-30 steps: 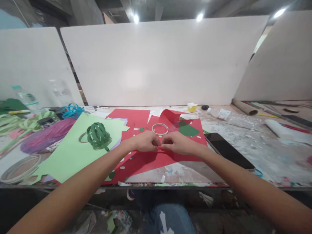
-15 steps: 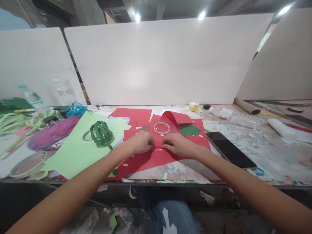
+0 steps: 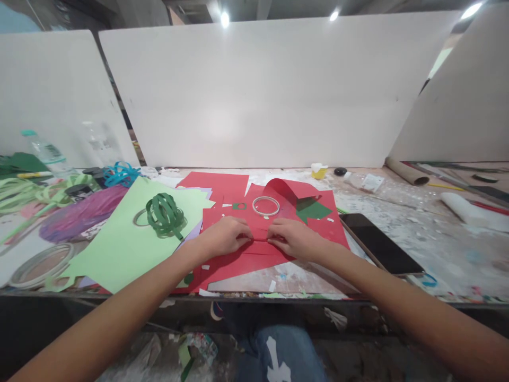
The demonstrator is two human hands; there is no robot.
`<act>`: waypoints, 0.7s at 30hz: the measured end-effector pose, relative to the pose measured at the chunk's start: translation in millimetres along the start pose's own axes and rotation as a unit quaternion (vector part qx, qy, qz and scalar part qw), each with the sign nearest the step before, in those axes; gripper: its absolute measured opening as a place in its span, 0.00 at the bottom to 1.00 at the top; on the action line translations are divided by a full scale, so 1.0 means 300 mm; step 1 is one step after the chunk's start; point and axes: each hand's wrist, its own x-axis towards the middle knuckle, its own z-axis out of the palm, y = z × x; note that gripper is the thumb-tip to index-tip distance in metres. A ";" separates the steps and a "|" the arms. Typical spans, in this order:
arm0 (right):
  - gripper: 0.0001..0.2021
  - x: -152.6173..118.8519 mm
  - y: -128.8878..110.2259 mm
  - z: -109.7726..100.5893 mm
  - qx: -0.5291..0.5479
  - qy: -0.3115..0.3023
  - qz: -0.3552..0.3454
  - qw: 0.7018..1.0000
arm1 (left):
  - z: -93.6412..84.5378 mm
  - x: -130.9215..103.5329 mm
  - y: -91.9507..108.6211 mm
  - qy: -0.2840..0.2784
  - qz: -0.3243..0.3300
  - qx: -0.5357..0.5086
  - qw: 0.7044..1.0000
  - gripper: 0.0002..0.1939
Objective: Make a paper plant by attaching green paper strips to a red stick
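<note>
My left hand (image 3: 228, 236) and my right hand (image 3: 293, 239) face each other low over the red paper sheets. Fingertips and thumbs of both are pinched on a narrow folded or rolled edge of red paper (image 3: 260, 240), which runs level between them. Just beyond lies a thin tape roll (image 3: 254, 208) on the red sheet. A dark green paper piece (image 3: 315, 209) and a curled red flap (image 3: 281, 188) are to its right. Left of my left hand, a looped dark green paper strip ball (image 3: 164, 215) rests on a light green sheet (image 3: 115, 254).
A smartphone (image 3: 382, 245) lies right of the red paper. Farther right are a clear plastic bottle (image 3: 369, 183) and a cardboard tube (image 3: 409, 172). On the left are a larger tape roll (image 3: 18, 277), a purple plastic bag (image 3: 85, 215) and blue paper strips (image 3: 122, 174). White boards (image 3: 258, 95) stand behind.
The camera view has tilted slightly. Both hands stay at nearly the same place on the red paper, and the pale spot between them no longer shows.
</note>
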 end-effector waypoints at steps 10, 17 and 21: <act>0.13 -0.032 -0.003 0.008 -0.110 0.003 -0.078 0.991 | -0.005 -0.036 -0.027 -0.017 0.061 0.062 0.996 0.15; 0.09 -0.014 -0.023 0.004 0.006 0.021 0.029 0.999 | -0.018 -0.024 -0.009 -0.019 0.025 0.018 0.999 0.14; 0.05 0.013 -0.034 -0.013 0.066 0.000 0.121 0.990 | -0.038 0.006 0.000 -0.052 -0.114 -0.072 0.990 0.10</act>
